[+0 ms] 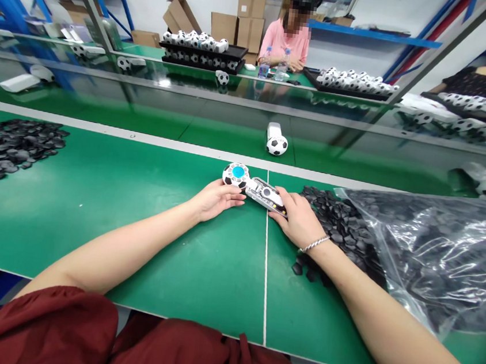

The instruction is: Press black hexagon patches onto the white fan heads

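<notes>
A small toy [253, 186] lies on the green table [135, 211]: a football-patterned round head with a blue centre and a clear handle showing its inner parts. My left hand [215, 199] touches the round head, fingers curled around its near side. My right hand [298, 217] grips the clear handle, fingers closed over it, a bracelet on the wrist. Both hands hold the toy just above or on the table top.
A pile of small black parts [342, 227] lies beside my right hand, next to a clear plastic bag [435, 254] of more. Another black pile [7, 145] sits far left. A finished football toy [276, 142] rests on the conveyor. A person in pink [288, 39] sits opposite behind trays of toys.
</notes>
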### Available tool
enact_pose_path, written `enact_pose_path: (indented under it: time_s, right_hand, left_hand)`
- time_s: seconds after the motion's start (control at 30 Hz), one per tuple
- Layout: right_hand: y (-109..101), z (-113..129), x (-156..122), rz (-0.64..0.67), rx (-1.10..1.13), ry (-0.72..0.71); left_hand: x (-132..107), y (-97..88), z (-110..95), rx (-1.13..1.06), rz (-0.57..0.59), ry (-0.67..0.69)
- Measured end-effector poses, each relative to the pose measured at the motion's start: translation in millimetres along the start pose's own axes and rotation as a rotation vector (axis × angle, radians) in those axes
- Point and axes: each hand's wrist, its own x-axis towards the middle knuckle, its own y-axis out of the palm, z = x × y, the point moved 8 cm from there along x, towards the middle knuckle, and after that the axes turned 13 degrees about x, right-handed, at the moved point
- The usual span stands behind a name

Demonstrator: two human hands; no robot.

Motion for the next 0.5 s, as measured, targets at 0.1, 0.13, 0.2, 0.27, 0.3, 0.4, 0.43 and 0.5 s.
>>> enact_pose_path:
  time_s: [0.1, 0.13, 0.2, 0.27, 0.3, 0.4, 0.43, 0.5]
  right_hand:
    - [-0.8, 1.5, -0.7, -0.010, -0.004, -0.011]
    - [-1.0, 1.9, -0.8, -0.012, -0.006, -0.014]
    - [-0.9, 2.2, -1.1, -0.012, -0.009, -0.013]
    - [-0.4, 2.7, -1.3, -0.007, -0.012, -0.010]
    - [-0.1, 2.9, -1.4, -0.005, -0.014, -0.009]
    - [-0.2, 3.5, -1.4, -0.005, -0.021, -0.007]
    - [-0.5, 3.8, -1.3, -0.004, -0.023, -0.007]
    - [-1.8, 4.9, -1.4, 0.001, -0.029, -0.005]
  left_hand:
    - [-0.5, 0.0, 0.0, 0.006, -0.005, 0.003]
    - [-0.6, -0.1, -0.1, 0.008, -0.007, 0.004]
    - [-0.7, -0.3, -0.1, 0.011, -0.008, 0.006]
    - [-0.4, -0.5, 0.0, 0.013, -0.005, 0.008]
    - [-0.2, -0.6, 0.2, 0.015, -0.003, 0.009]
    - [0.3, -1.0, 0.3, 0.019, 0.005, 0.013]
    - [0.4, -1.0, 0.3, 0.020, 0.007, 0.014]
    - [0.5, -1.0, 0.2, 0.021, 0.011, 0.017]
